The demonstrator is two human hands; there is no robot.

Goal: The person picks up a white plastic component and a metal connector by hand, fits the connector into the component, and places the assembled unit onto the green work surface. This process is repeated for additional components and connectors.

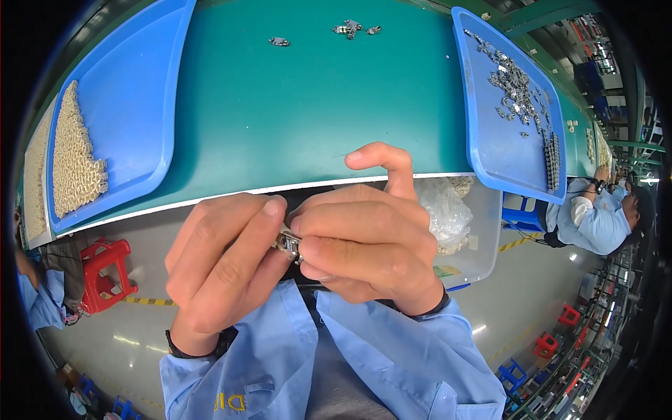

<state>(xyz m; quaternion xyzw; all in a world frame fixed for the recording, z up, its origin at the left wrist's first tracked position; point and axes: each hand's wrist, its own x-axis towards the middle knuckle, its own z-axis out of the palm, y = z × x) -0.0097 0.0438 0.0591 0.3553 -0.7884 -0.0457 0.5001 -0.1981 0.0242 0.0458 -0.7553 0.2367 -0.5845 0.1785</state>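
Close in front of my chest, a small metal and cream part (288, 243) is pinched between both hands, mostly covered by the fingers. My left hand (224, 259) grips it from the left with thumb and fingertips. From the right, my right hand (371, 241) closes on the same part, its index finger raised and bent away. Both hands hover just before the near edge of the green table (315, 105). At the table's far side lie a small metal part (279, 42) and a little cluster of similar metal parts (350, 29).
A blue tray (140, 105) at left holds rows of cream blocks (75, 157). Another blue tray (483, 147) at right holds scattered metal parts (514, 87). Below the table edge stands a clear bin (486, 238) with a plastic bag (448, 213). Red stool (105, 273) at left; a co-worker (598, 217) sits right.
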